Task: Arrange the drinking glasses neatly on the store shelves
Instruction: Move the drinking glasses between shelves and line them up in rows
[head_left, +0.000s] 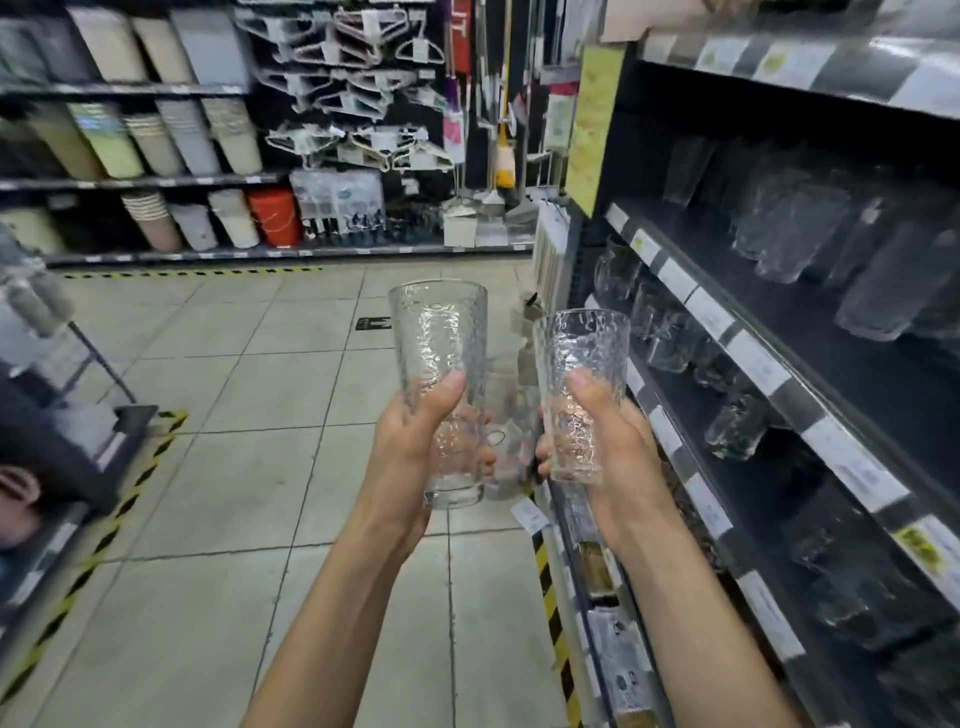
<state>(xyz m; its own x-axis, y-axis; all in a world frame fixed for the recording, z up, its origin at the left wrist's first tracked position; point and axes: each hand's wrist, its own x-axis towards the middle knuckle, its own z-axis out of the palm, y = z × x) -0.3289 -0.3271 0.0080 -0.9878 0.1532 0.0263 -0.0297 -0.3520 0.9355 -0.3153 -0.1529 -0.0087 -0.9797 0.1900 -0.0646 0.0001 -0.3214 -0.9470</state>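
I hold two tall clear glasses with a hammered texture upright over the aisle floor. My left hand (415, 441) grips the lower half of the taller left glass (441, 343). My right hand (613, 447) is wrapped around the right glass (584, 353), close to the shelf edge. A third clear glass (511, 415) shows blurred between and behind them; I cannot tell what supports it. The dark store shelves (779, 374) on the right carry several more clear glasses (789, 234) in rows on different levels.
White and yellow price tags (709, 312) line the shelf edges. Black-and-yellow tape (550, 613) marks the floor at the shelf base. A dark cart (78, 447) stands at the left. Bins, hangers and brooms fill the far racks across the tiled floor (249, 395).
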